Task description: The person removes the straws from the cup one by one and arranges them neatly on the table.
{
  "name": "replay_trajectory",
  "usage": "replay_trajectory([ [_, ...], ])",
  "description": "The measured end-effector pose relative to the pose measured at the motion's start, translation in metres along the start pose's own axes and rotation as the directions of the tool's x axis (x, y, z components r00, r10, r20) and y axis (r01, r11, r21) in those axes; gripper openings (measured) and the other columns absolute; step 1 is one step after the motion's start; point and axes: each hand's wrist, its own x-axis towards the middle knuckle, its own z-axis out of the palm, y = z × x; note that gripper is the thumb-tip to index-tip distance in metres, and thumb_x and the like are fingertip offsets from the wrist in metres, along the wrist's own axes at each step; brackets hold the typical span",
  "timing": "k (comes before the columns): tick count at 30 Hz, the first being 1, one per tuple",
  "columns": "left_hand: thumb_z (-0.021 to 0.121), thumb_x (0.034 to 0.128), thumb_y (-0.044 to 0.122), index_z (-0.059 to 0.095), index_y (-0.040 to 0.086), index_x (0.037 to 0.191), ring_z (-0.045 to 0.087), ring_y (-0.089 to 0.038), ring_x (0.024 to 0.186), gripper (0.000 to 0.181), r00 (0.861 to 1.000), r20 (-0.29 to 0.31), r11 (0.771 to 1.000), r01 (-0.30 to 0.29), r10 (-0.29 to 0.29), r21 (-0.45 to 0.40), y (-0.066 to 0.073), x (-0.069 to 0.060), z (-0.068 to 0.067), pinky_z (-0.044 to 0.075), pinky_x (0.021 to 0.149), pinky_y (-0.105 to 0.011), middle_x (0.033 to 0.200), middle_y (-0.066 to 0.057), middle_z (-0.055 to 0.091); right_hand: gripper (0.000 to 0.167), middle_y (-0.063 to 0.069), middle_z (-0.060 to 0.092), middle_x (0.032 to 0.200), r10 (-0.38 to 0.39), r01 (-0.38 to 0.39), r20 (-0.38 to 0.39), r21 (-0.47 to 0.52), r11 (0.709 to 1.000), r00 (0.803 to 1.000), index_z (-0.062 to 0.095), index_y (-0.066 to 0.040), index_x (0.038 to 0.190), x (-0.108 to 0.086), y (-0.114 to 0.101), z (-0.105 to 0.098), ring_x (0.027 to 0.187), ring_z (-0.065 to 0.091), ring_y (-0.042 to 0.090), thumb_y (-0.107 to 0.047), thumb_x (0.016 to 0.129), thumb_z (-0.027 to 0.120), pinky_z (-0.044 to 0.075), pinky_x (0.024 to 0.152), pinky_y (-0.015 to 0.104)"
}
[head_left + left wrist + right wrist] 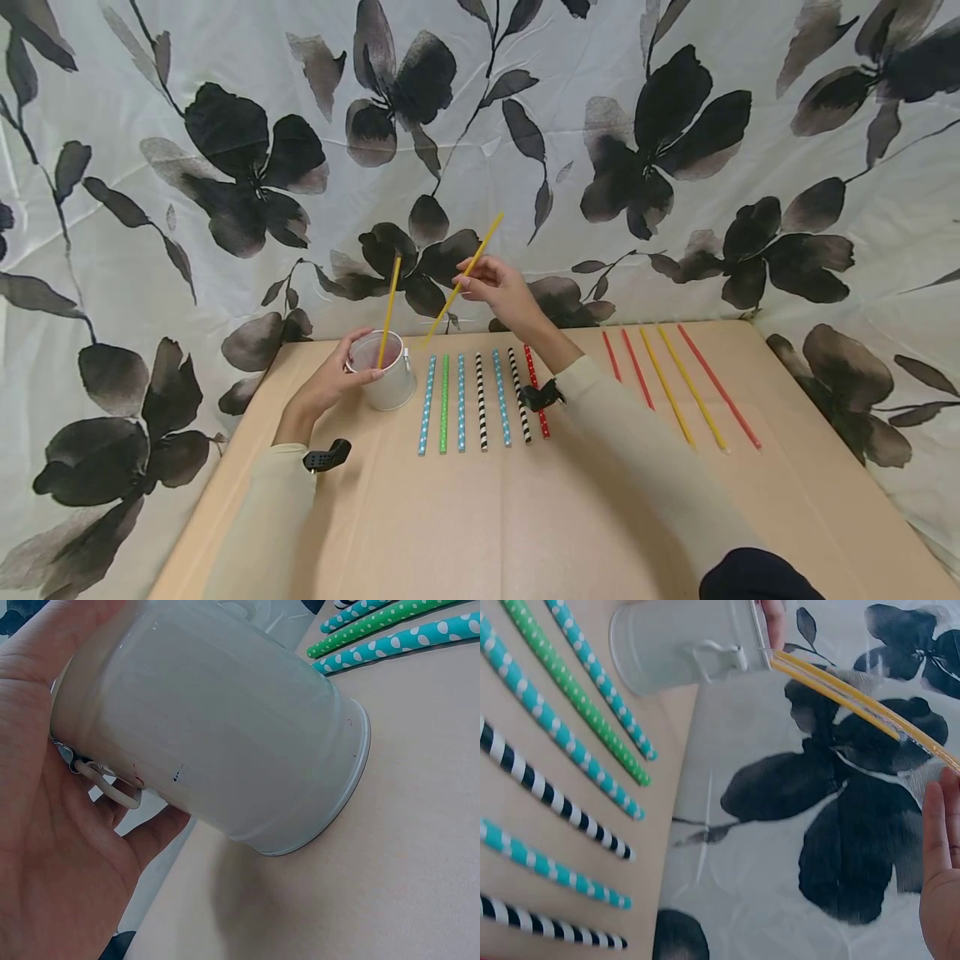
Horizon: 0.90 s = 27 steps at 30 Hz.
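Note:
My left hand (330, 379) holds a small white pail (395, 387) near its rim, fingers and thumb curled round it; the left wrist view shows the pail's side and wire handle (109, 784) close to the palm. One yellow straw (391, 304) leans inside the pail and sticks up out of it. Between thumb and fingers, my right hand (498, 292) pinches another yellow straw (491, 233) in the air. That straw slants, its lower end to the right of the pail's rim in the head view.
Right of the pail lies a row of patterned straws, among them a green dotted straw (444, 404) and a black-and-white striped straw (481, 404). Farther right lie plain straws, red (720, 387) and yellow (693, 387). A flowered cloth (525, 192) hangs behind the table (480, 525).

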Motion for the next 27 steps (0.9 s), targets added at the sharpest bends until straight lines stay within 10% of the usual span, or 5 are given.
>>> replay_trajectory([
  [9,0.077,0.0903,0.025,0.021,0.025,0.160,0.025,-0.044,0.146,0.089,1.000,0.012,1.000,-0.014,0.015,-0.027,0.001,0.008,-0.005,0.022,0.116,-0.068,0.159,-0.020,0.026,0.032,0.021,0.064,0.113,0.022,-0.021,0.014,-0.072,0.997,1.000,0.062,-0.006,0.132,-0.009,-0.006,-0.039,0.113,0.064,0.042,-0.011,0.101,0.064,0.057,0.091,0.038],
  [27,0.076,0.0911,0.026,0.019,0.026,0.160,0.025,-0.044,0.146,0.090,1.000,0.012,1.000,-0.004,0.005,-0.023,-0.001,0.013,-0.003,0.022,0.116,-0.069,0.159,-0.020,0.026,0.043,0.027,0.064,0.117,0.223,-0.229,-0.051,-0.276,0.933,0.973,0.058,-0.001,0.134,-0.048,-0.015,-0.134,0.097,0.072,0.021,-0.015,0.096,0.071,0.060,0.082,0.037],
])
